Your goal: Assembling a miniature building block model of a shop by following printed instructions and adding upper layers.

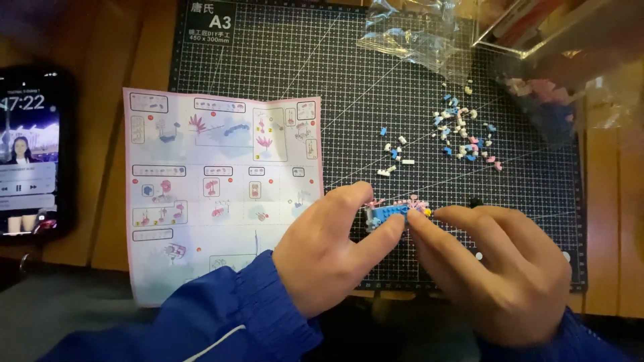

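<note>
Cutting mat (523, 221) underneath; left hand (329, 251), right hand (493, 268) each grip pinching blue brick model (388, 216).

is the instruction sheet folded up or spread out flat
Spread out flat: the instruction sheet lies open on the cutting mat, its picture panels and fold creases all showing.

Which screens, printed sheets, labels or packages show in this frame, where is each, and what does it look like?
Phone: far left on the wood, upright dark rectangle, screen lit.
Instruction sheet: left of the left hand, creased pale pink and blue paper with picture panels.
Mat label: top left corner of the dark gridded cutting mat, white print.
Clear plastic bags: top centre, crumpled, transparent.
Clear box: top right, blurred.
</note>
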